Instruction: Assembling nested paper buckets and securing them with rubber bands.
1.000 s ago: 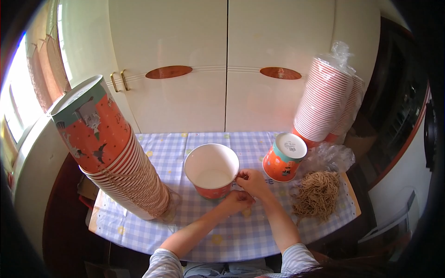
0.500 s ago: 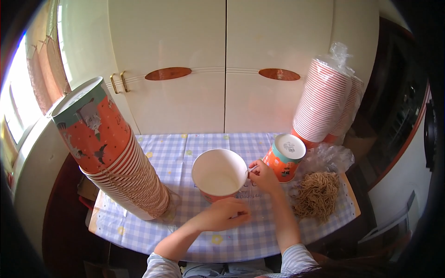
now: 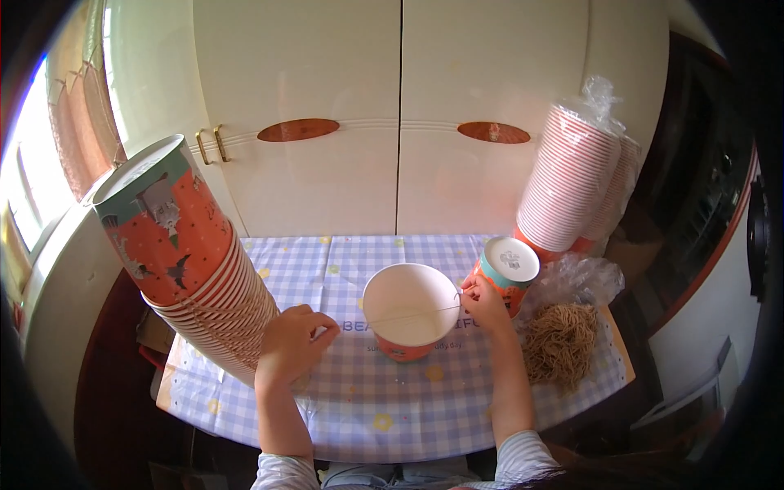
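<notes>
A paper bucket, white inside and orange outside, stands mouth up on the table in front of me. A thin cord runs taut across its mouth. At the bucket's right rim my right hand pinches the cord; a small loop shows by the fingertips. To the left of the bucket, my left hand is closed, thumb and fingers together at the cord's other end. Beside my right hand is an upside-down orange and green bucket. My left hand partly covers a tall stack of nested buckets with cords hanging on it.
A heap of tan cords lies at the right, near a crumpled clear bag. Plastic-wrapped stacks of buckets stand behind. A checked cloth covers the table, and a pale cabinet rises at its far edge.
My left hand has moved left from in front of the bucket, and the cord is now drawn across the mouth. The bucket and my right hand have shifted slightly right.
</notes>
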